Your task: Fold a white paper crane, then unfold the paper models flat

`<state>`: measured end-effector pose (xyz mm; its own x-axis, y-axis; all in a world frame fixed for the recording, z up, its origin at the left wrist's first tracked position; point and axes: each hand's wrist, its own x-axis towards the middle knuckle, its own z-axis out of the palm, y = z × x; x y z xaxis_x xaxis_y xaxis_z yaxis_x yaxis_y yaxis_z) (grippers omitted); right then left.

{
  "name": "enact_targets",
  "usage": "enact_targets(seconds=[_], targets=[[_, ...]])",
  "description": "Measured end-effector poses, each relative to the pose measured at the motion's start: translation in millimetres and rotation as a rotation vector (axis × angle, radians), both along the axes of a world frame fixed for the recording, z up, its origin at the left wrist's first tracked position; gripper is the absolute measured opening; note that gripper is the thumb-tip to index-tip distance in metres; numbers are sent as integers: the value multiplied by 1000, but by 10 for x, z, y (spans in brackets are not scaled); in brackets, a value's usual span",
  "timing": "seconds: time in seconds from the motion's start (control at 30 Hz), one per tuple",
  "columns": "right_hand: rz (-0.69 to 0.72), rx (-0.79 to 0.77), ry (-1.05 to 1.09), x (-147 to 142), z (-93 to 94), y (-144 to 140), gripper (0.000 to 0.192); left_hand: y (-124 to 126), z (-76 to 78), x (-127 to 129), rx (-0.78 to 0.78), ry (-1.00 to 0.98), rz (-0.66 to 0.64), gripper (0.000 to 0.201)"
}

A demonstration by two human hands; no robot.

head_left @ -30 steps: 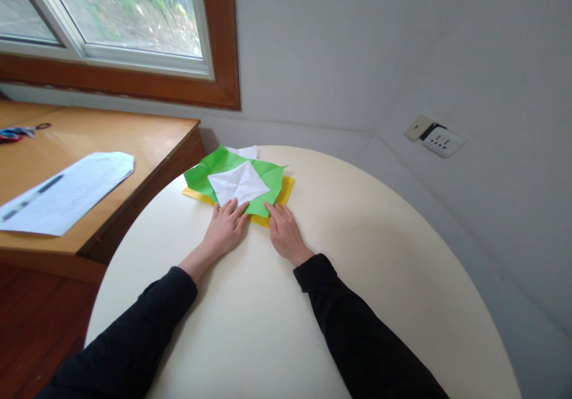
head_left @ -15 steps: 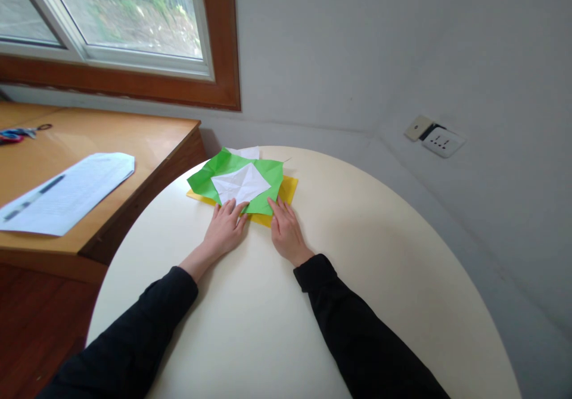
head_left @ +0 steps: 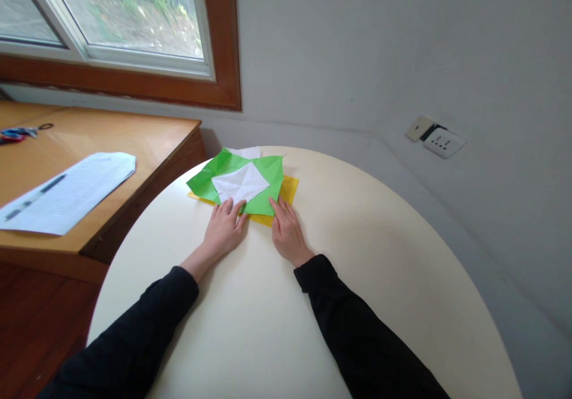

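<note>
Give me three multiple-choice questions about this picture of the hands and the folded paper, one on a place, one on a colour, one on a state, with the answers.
1. Where does the printed sheet lie?
A. on the wooden desk
B. on the round table
C. on the floor

2. What colour is the sheet under the green paper?
A. red
B. yellow
C. blue

3. How are the hands placed?
A. both lifted
B. one hidden
C. both flat at the paper's near edge

Answers: 1 A, it rests on the wooden desk. 2 B, yellow paper shows beneath. 3 C, left hand and right hand press down on the round table.
</note>
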<state>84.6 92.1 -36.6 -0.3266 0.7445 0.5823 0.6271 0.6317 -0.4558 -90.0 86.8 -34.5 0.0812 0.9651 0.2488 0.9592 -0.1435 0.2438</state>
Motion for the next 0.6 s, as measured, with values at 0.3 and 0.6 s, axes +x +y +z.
enact_targets(seconds=[0.3, 0.6], targets=[[-23, 37, 51, 17, 23, -23, 50, 32, -35, -63, 48, -124, -44, 48], [-61, 71, 101, 17, 49, -39, 44, 40, 0, -70, 37, -200, -39, 48]])
